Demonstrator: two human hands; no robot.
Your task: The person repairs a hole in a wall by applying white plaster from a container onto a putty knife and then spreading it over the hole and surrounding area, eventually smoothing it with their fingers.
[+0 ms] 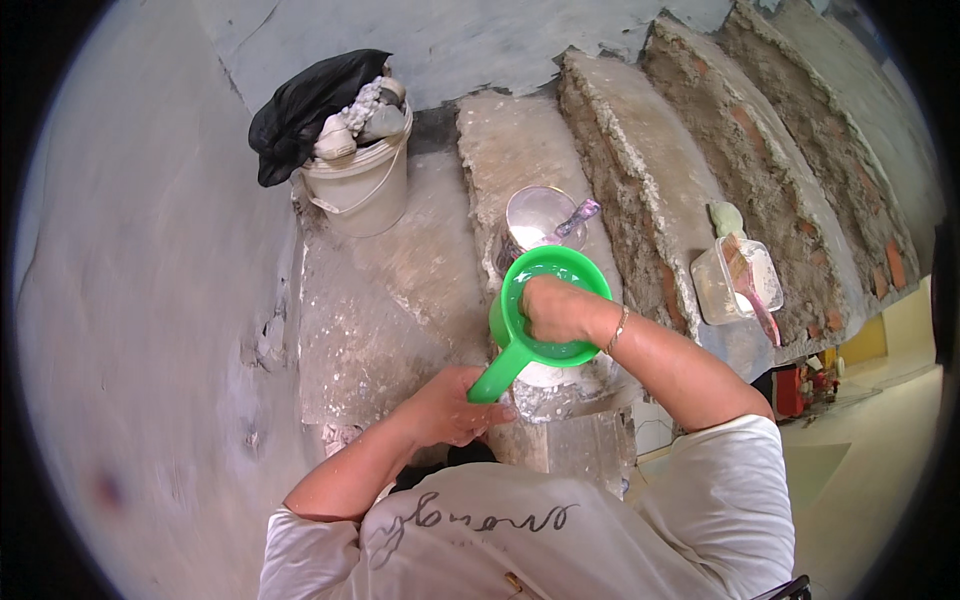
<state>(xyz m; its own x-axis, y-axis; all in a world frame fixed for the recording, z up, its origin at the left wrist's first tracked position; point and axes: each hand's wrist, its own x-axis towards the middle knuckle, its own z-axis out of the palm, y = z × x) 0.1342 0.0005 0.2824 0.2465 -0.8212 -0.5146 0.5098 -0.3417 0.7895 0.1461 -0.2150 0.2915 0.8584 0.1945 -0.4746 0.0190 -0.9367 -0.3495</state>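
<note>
My left hand is closed round the handle of a bright green plastic dipper, which is tilted a little so that I look into its bowl. Clear, greenish-looking liquid shows inside. Down in the bowl, my right hand has its fingers curled; their tips are hidden, and I cannot make out what they hold, if anything. Just beyond the dipper stands a round tub with white material inside. A tool with a purple-patterned handle leans in that tub.
At the far left, a white bucket carries a black plastic bag and rubble. Rough, unfinished steps rise to the right. On one sits a clear square container with a brush across it. A grey wall borders the left.
</note>
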